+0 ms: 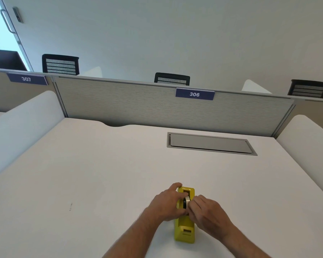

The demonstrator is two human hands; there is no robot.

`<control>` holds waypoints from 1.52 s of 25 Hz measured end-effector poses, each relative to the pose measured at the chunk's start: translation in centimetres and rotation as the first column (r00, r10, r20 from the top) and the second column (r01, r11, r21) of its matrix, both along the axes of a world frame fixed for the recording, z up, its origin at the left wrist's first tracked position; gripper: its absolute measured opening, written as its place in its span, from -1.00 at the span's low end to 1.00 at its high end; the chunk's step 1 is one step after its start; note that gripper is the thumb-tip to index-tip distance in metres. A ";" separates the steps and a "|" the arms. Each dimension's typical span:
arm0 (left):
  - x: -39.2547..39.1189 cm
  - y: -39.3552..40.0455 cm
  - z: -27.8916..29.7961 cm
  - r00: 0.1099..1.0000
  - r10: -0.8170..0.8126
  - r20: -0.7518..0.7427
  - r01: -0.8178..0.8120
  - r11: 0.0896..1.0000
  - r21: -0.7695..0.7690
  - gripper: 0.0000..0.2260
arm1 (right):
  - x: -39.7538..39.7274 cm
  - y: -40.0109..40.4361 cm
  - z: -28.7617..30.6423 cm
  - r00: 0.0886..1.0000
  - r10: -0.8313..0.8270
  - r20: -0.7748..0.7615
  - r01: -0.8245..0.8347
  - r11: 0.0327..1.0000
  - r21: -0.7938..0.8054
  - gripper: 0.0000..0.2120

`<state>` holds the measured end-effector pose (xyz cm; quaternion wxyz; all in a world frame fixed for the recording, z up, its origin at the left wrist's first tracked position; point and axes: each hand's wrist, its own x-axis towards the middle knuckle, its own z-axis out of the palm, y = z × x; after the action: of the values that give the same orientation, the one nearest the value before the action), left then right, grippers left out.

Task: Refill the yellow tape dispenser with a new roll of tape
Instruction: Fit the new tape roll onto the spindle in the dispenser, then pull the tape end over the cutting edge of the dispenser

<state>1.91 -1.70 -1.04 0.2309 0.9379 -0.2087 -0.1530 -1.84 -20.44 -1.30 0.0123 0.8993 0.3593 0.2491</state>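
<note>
Lower centre: both hands on dispenser (185,226) | left hand (167,203) grips body, right hand (206,211) pinches roll (186,201) | risk: roll seats crooked if pushed unevenly

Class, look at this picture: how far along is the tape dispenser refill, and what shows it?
Done: a tape roll already sits in the yellow tape dispenser on the desk. In hand: the left hand grips the dispenser's side while the right hand pinches at the roll. Left: whether the roll is fully seated cannot be told, and no tape is seen drawn to either end.
</note>
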 end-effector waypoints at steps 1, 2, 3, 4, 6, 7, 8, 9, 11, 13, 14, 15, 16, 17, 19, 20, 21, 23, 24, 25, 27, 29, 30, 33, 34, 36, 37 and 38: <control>0.0 0.0 -0.1 1.000 0.009 0.002 -0.009 1.000 -0.002 -0.45 | 0.0 -0.1 0.1 1.000 -0.006 -0.001 0.006 1.000 0.014 -0.81; 0.1 -0.1 -0.2 1.000 0.016 0.002 -0.016 1.000 -0.005 -0.44 | 0.0 -0.1 0.2 1.000 -0.013 -0.004 0.013 1.000 0.027 -0.80; 0.1 -0.1 -0.3 1.000 0.020 0.003 -0.020 1.000 -0.007 -0.44 | -0.1 -0.1 0.2 1.000 -0.019 -0.009 0.020 0.999 0.039 -0.80; 0.1 -0.1 -0.3 1.000 0.023 0.003 -0.023 1.000 -0.009 -0.43 | -0.1 -0.1 0.3 1.000 -0.025 -0.015 0.026 0.998 0.050 -0.79; 0.2 -0.1 -0.4 1.000 0.026 0.007 -0.026 1.000 -0.014 -0.43 | 0.1 0.0 0.6 0.999 -0.041 -0.019 0.042 0.997 0.065 -0.79; 0.3 -0.1 -0.4 1.000 0.028 0.008 -0.028 0.999 -0.017 -0.43 | 0.2 0.1 0.7 0.999 -0.050 -0.021 0.051 0.996 0.072 -0.79; 0.3 -0.1 -0.3 1.000 0.029 0.006 -0.029 0.999 -0.021 -0.43 | 0.4 0.1 0.8 0.998 -0.056 -0.023 0.058 0.995 0.078 -0.79; 0.3 -0.2 -0.3 1.000 0.030 0.005 -0.030 0.999 -0.025 -0.44 | 0.5 0.0 0.9 0.998 -0.061 -0.026 0.063 0.994 0.086 -0.81; 0.3 -0.2 -0.3 0.999 0.035 0.001 -0.035 0.999 -0.030 -0.44 | 0.7 0.0 1.0 0.997 -0.068 -0.035 0.071 0.992 0.102 -0.84; 0.2 -0.3 -0.2 0.999 0.045 0.000 -0.045 0.998 -0.037 -0.44 | 0.7 0.0 1.1 0.997 -0.068 -0.049 0.073 0.991 0.116 -0.89; 0.2 -0.4 -0.2 0.999 0.051 -0.001 -0.051 0.998 -0.042 -0.45 | 0.7 0.0 1.2 0.996 -0.066 -0.055 0.073 0.989 0.126 -0.92; 0.2 -0.5 -0.1 0.998 0.056 -0.002 -0.056 0.997 -0.048 -0.44 | 0.7 0.1 1.3 0.996 -0.065 -0.060 0.072 0.988 0.134 -0.95; 0.2 -0.5 -0.1 0.998 0.059 -0.004 -0.059 0.997 -0.054 -0.44 | 0.8 0.1 1.3 0.996 -0.064 -0.063 0.073 0.988 0.139 -0.97; 0.2 -0.6 -0.1 0.998 0.062 -0.005 -0.062 0.996 -0.058 -0.44 | 0.8 0.1 1.3 0.995 -0.067 -0.068 0.076 0.987 0.140 -0.97; 0.2 -0.6 -0.1 0.998 0.061 -0.001 -0.061 0.996 -0.063 -0.43 | 0.8 0.0 1.2 0.992 -0.087 -0.091 0.099 0.985 0.143 -0.90; 0.2 -0.5 -0.1 0.998 0.057 0.001 -0.057 0.996 -0.066 -0.40 | 0.8 0.0 1.1 0.989 -0.102 -0.110 0.117 0.983 0.143 -0.87; 0.2 -0.4 -0.3 0.999 0.052 -0.001 -0.052 0.996 -0.072 -0.37 | 0.8 0.0 1.1 0.985 -0.112 -0.129 0.130 0.981 0.141 -0.85; 0.1 -0.3 -0.4 0.998 0.052 -0.028 -0.055 0.993 -0.108 -0.31 | 0.6 -0.1 1.0 0.981 -0.115 -0.153 0.137 0.981 0.138 -0.84; 0.0 -0.2 -0.5 0.997 0.064 -0.039 -0.069 0.987 -0.142 -0.33 | 0.6 -0.1 1.0 0.981 -0.114 -0.159 0.136 0.981 0.140 -0.85; 0.0 -0.2 -0.5 0.995 0.087 -0.038 -0.093 0.978 -0.189 -0.39 | 0.5 -0.1 1.1 0.981 -0.111 -0.162 0.135 0.980 0.147 -0.86; -0.1 -0.2 -0.6 0.987 0.156 -0.029 -0.158 0.941 -0.301 -0.57 | 0.3 0.1 1.4 0.981 -0.103 -0.162 0.130 0.977 0.168 -0.89; -0.3 -0.3 -0.9 0.978 0.206 -0.040 -0.206 0.899 -0.387 -0.72 | 0.2 0.3 1.6 0.983 -0.095 -0.159 0.124 0.975 0.182 -0.90; -0.4 -0.3 -1.0 0.975 0.217 -0.043 -0.215 0.884 -0.416 -0.77 | 0.2 0.4 1.6 0.983 -0.091 -0.162 0.121 0.975 0.187 -0.91; -0.6 -0.6 -1.2 0.971 0.234 -0.047 -0.229 0.856 -0.464 -0.84 | 0.0 0.8 1.8 0.980 -0.084 -0.178 0.121 0.971 0.208 -0.87; -0.6 -0.7 -1.2 0.969 0.240 -0.051 -0.235 0.846 -0.479 -0.84 | -0.1 0.8 1.8 0.980 -0.080 -0.182 0.119 0.969 0.216 -0.87; -0.5 -0.7 -1.2 0.969 0.239 -0.066 -0.239 0.829 -0.506 -0.83 | -0.4 1.0 1.9 0.979 -0.064 -0.195 0.113 0.962 0.248 -0.87; -0.5 -0.7 -1.2 0.970 0.232 -0.076 -0.238 0.826 -0.511 -0.83 | -0.5 1.0 2.0 0.976 -0.051 -0.214 0.111 0.955 0.276 -0.88; -0.5 -0.7 -1.2 0.971 0.225 -0.087 -0.237 0.825 -0.513 -0.83 | -0.6 1.0 2.0 0.970 -0.039 -0.240 0.114 0.944 0.310 -0.89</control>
<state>1.45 -2.44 -2.22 0.4947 0.8570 -0.1248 -0.0724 -2.48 -19.39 0.74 -0.1666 0.9253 0.2775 0.1976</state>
